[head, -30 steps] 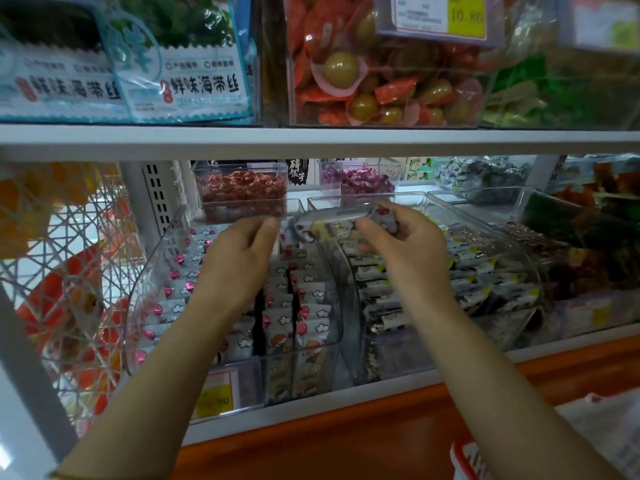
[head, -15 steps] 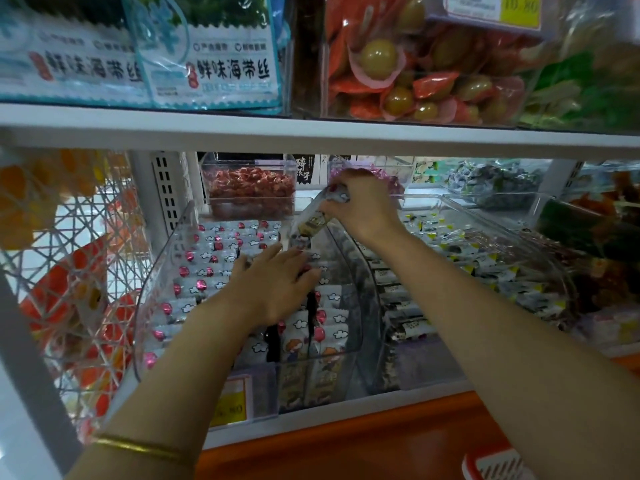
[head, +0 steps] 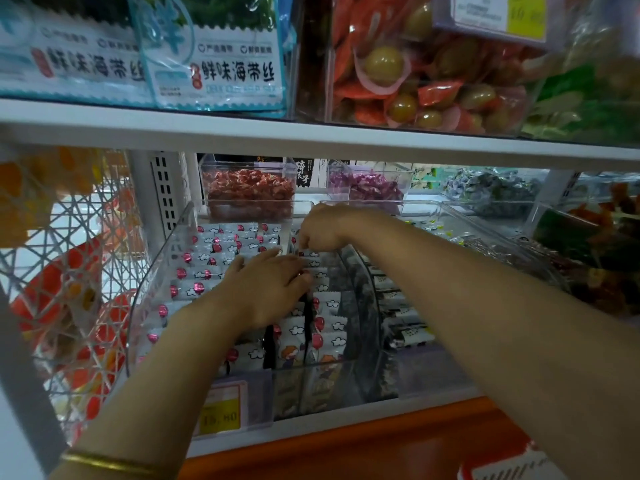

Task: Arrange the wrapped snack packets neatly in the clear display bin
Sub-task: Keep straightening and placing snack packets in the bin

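My left hand (head: 266,289) lies flat with straight fingers on the snack packets (head: 207,258) near the middle of the clear display bin (head: 152,271), pressing on the rows. A gold bangle (head: 110,462) sits on that wrist. My right hand (head: 322,230) reaches to the bin's rear edge, its fingers curled down onto the packets of the right-hand column; I cannot tell whether they pinch one or only touch.

The packets are white, each with a pink balloon and small clouds printed on it, and they lie overlapped in rows from the rear of the bin to its front wall. The front ones stand on end and show a cartoon figure.

A yellow price tag (head: 221,415) hangs at the shelf's front edge under the bin; it is blurred, and only ".80" reads clearly. Just to the right stands a second clear bin (head: 408,306) of dark-and-white packets. Behind, along the rear of the shelf, are a tub of red candies (head: 247,188) and a tub of purple candies (head: 367,185).

On the upper shelf (head: 311,143), at its left end, seaweed packs (head: 239,71) read "鲜味海带丝". A white label (head: 491,15) with a yellow patch hangs further right, too blurred to read
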`<control>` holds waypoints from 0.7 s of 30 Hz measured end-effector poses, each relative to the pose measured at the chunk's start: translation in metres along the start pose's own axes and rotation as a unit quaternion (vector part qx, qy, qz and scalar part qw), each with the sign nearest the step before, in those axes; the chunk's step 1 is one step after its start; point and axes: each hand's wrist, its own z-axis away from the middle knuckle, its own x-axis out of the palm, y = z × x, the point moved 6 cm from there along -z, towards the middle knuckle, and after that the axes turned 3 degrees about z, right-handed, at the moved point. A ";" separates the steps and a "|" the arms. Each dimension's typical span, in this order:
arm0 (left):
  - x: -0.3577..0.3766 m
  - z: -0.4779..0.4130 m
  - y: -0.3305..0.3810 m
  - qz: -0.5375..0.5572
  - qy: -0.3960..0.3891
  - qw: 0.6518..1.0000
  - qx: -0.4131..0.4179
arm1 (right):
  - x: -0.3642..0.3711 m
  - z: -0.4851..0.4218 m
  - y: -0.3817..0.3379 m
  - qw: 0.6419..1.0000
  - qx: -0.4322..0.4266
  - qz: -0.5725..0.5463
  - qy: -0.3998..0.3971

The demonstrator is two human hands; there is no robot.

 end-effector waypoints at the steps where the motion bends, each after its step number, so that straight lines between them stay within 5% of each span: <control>1: 0.000 0.001 0.000 -0.003 -0.001 1.000 0.001 | -0.001 -0.003 -0.001 1.000 -0.004 -0.013 -0.006; 8: -0.001 0.002 -0.003 -0.009 -0.013 1.000 -0.001 | -0.029 -0.013 0.012 0.980 0.048 -0.110 0.161; 17: -0.005 0.009 0.001 0.014 0.009 0.999 0.034 | -0.011 -0.029 -0.002 0.990 0.053 0.012 0.131; 21: -0.012 0.011 0.000 0.048 0.048 0.996 0.049 | -0.024 -0.019 0.006 0.985 0.061 -0.057 0.153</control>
